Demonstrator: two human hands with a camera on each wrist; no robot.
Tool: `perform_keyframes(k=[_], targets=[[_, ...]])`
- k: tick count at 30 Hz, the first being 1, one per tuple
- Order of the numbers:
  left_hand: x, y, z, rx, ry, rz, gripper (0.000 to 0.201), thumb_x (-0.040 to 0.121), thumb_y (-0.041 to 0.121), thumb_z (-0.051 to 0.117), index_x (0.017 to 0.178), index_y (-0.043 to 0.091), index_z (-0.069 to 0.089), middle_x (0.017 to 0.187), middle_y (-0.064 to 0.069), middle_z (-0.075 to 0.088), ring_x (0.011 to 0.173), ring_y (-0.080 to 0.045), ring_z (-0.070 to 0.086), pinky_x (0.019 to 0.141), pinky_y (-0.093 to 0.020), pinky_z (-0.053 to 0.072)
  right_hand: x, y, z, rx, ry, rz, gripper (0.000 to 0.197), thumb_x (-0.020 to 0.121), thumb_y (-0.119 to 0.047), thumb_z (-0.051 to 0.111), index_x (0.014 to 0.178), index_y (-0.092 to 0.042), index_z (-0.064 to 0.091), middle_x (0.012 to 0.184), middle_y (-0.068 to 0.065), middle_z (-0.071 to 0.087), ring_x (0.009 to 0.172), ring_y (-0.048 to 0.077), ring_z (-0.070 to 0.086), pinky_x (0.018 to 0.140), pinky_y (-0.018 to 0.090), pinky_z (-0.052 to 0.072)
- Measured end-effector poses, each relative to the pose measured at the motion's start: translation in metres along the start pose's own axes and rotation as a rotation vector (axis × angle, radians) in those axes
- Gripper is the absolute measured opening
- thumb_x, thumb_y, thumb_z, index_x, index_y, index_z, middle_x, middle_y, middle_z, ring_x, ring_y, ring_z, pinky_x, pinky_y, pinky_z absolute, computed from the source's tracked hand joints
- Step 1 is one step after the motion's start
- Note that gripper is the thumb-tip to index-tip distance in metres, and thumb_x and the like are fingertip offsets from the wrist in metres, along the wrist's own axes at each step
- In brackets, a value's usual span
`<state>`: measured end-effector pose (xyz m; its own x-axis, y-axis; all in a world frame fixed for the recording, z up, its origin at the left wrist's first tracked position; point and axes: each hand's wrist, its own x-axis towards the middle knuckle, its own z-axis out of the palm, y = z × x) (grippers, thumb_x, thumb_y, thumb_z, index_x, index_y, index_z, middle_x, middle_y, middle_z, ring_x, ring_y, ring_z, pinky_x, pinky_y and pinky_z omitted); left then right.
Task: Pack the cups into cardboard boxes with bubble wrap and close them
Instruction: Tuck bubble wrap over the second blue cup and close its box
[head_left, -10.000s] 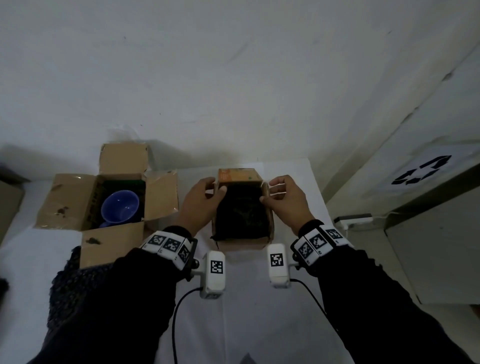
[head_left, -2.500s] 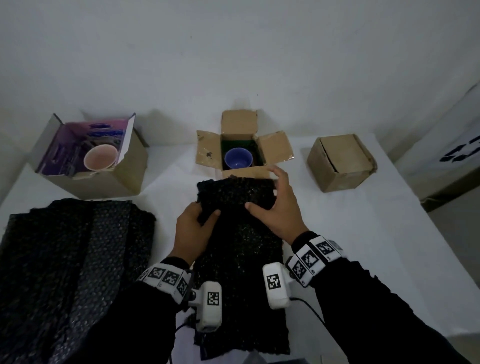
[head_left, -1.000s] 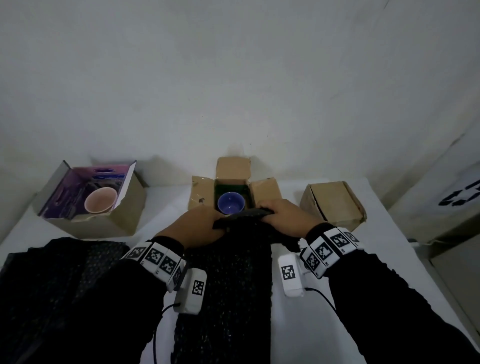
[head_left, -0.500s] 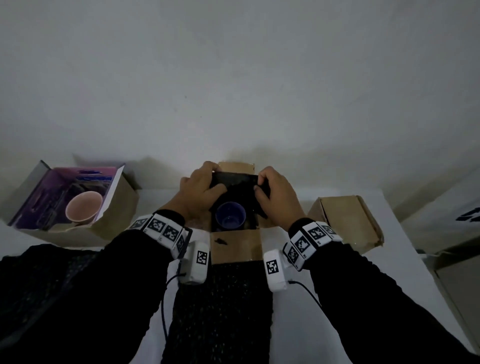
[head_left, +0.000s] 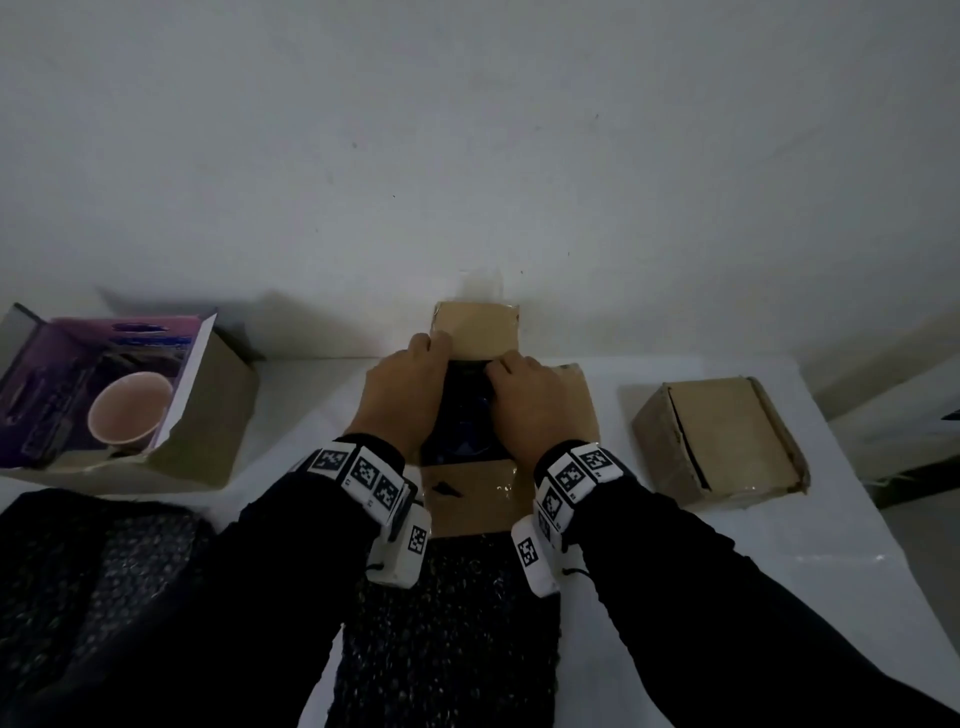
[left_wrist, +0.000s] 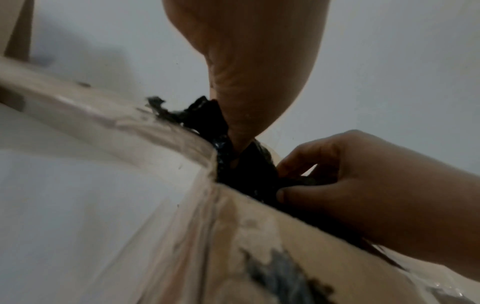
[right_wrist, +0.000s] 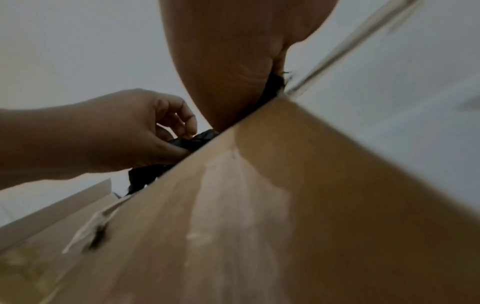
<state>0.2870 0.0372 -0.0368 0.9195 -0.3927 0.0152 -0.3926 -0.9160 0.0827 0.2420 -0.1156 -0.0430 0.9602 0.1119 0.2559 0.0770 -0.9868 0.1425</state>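
Note:
An open cardboard box (head_left: 475, 499) stands at the table's middle with its flaps spread. Black bubble wrap (head_left: 462, 415) fills its opening, and the blue cup under it is hidden. My left hand (head_left: 415, 384) and right hand (head_left: 524, 400) are both down in the opening, side by side. In the left wrist view the right hand (left_wrist: 350, 191) pinches a fold of the wrap (left_wrist: 249, 168) with curled fingers. The right wrist view shows the left hand (right_wrist: 124, 133) pinching the wrap (right_wrist: 197, 139) at the box edge (right_wrist: 259, 164).
A box with a purple lining (head_left: 208, 405) at the left holds a pink cup (head_left: 127, 415). A closed cardboard box (head_left: 722, 441) sits at the right. A bubble wrap sheet (head_left: 452, 634) lies in front of the open box, and a pile of wrap (head_left: 78, 571) lies front left.
Both hands have carried the folded wrap from the table over the box and pushed it down inside. The blue cup, visible half a second ago, is now covered.

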Motion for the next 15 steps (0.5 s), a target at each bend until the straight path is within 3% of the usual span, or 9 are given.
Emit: perform_keyframes(k=[2,4,7,9,12,15], targets=[[-0.003,0.000,0.004,0.022,0.039,0.077,0.022,0.091,0.026,0.050,0.106,0.010,0.048,0.101,-0.010,0.057,0.069,-0.023,0.051,0.057,-0.035,0.039,-0.002,-0.002,0.010,-0.030,-0.025,-0.029,0.013,0.071,-0.042,0.066,0.070,-0.028,0.064,0.074,-0.007,0.064,0.071,0.018,0.058,0.062,0.029,0.021],[-0.007,0.000,0.008,0.136,0.047,0.159,0.028,0.090,0.037,0.042,0.091,0.013,0.057,0.093,-0.007,0.062,0.081,-0.025,0.055,0.071,-0.037,0.040,-0.004,-0.005,0.023,0.048,-0.096,-0.047,0.025,0.081,-0.040,0.049,0.073,-0.021,0.063,0.082,0.001,0.065,0.088,0.027,0.052,0.068,0.036,0.028],[-0.015,-0.006,0.016,0.251,0.039,0.159,0.029,0.079,0.035,0.042,0.073,0.015,0.062,0.097,-0.008,0.056,0.094,-0.029,0.046,0.082,-0.043,0.032,-0.005,-0.005,0.034,0.099,-0.140,-0.025,0.036,0.080,-0.038,0.039,0.071,-0.016,0.066,0.084,0.004,0.065,0.097,0.029,0.047,0.078,0.041,0.027],[-0.016,-0.009,0.022,0.301,0.052,0.145,0.021,0.076,0.030,0.048,0.076,0.015,0.063,0.096,-0.008,0.052,0.093,-0.029,0.044,0.082,-0.044,0.029,-0.004,-0.002,0.032,0.093,-0.161,-0.050,0.036,0.080,-0.036,0.042,0.071,-0.014,0.069,0.084,0.004,0.066,0.099,0.030,0.046,0.080,0.041,0.027],[-0.014,-0.006,0.022,0.337,0.044,0.126,0.020,0.073,0.019,0.046,0.090,0.019,0.058,0.088,-0.003,0.058,0.092,-0.027,0.046,0.083,-0.042,0.029,-0.003,0.006,0.031,0.062,-0.152,-0.098,0.027,0.077,-0.040,0.052,0.089,-0.019,0.065,0.094,0.002,0.062,0.100,0.029,0.046,0.082,0.043,0.033],[-0.017,-0.004,0.018,0.353,0.085,0.073,0.013,0.072,0.018,0.047,0.079,0.018,0.059,0.087,-0.004,0.055,0.093,-0.029,0.044,0.082,-0.043,0.030,-0.007,0.013,0.026,0.075,-0.124,-0.094,0.029,0.074,-0.043,0.063,0.093,-0.022,0.059,0.094,-0.001,0.061,0.097,0.029,0.047,0.080,0.045,0.036]])
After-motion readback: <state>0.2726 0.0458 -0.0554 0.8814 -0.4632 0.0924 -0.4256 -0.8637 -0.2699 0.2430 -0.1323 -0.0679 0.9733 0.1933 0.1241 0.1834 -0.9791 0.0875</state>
